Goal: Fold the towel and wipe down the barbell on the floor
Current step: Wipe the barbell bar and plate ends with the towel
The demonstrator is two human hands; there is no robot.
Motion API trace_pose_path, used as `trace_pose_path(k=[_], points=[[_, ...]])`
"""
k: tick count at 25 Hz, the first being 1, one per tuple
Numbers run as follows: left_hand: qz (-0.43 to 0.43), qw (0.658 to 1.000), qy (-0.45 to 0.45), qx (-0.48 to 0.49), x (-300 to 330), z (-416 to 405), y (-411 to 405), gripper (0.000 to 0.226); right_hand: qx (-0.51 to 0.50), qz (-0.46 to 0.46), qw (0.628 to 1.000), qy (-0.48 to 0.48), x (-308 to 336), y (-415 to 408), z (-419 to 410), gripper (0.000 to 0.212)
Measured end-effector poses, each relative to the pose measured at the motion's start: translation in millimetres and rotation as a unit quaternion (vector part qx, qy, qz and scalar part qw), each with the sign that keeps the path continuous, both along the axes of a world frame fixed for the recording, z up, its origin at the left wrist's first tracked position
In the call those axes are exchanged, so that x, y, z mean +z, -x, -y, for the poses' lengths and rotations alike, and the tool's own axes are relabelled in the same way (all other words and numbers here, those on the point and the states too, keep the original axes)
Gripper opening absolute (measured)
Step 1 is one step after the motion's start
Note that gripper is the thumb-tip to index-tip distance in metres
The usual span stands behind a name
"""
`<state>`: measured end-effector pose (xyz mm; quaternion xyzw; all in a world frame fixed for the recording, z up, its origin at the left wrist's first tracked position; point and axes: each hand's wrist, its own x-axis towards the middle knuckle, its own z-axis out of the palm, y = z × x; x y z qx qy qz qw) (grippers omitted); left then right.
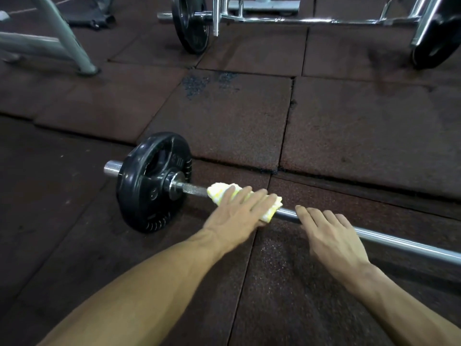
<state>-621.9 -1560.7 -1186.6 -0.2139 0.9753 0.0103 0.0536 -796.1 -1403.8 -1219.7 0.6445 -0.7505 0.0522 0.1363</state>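
Two hands on the barbell [389, 239].
Left hand [235, 211] presses the folded towel [224, 192] flat-fingered; right hand [331, 233] rests, fingers straight.

Barbell [324, 222] beyond the right edge; shaft under towel [224, 193]; plate [152, 181] lettering unreadable

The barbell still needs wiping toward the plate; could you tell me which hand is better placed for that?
Left, probably: the left hand already presses the towel on the barbell beside the plate; the right hand rests bare.
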Motion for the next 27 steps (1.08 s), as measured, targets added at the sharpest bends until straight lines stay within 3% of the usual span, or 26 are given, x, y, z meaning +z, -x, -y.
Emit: trace_pose_path(k=[4,8,11,13,16,18,20,22,26,27], points=[[0.03,0.995,0.064,0.07,1.7,56.3,-46.4,0.067,-0.004,0.009,0.999,-0.043,3.6,4.0,0.6,0.069],[0.026,0.99,0.057,0.125,-8.1,45.5,-48.6,0.069,-0.016,-0.007,0.999,-0.05,10.7,-13.9,7.4,0.041],[0.019,0.995,0.057,0.077,-7.1,28.9,-31.1,0.066,-0.022,0.028,0.987,-0.158,36.0,-11.1,24.1,0.029],[0.006,0.996,0.056,0.064,-0.7,27.0,-29.5,0.06,-0.021,0.051,0.974,-0.221,47.9,-5.3,32.2,0.031],[0.029,0.994,0.067,0.087,8.2,41.2,-43.8,0.06,-0.023,0.029,0.981,-0.192,47.9,-12.1,24.1,0.049],[0.056,0.985,0.061,0.149,9.2,53.6,-54.1,0.061,-0.02,0.026,0.98,-0.194,43.3,-13.8,19.3,0.039],[0.058,0.977,0.052,0.201,6.3,51.8,-52.0,0.062,-0.024,0.093,0.968,-0.231,50.0,-2.0,26.6,0.022],[0.042,0.978,0.017,0.205,5.1,35.2,-40.1,0.062,-0.021,0.151,0.942,-0.299,58.5,5.6,36.9,0.022],[0.03,0.991,0.023,0.127,0.7,1.3,-13.0,0.064,0.029,0.029,0.963,-0.265,57.5,-11.7,35.3,0.057],[0.03,0.991,0.034,0.128,1.9,6.3,-13.7,0.063,0.033,0.009,0.967,-0.252,56.4,-16.7,35.0,0.054]])
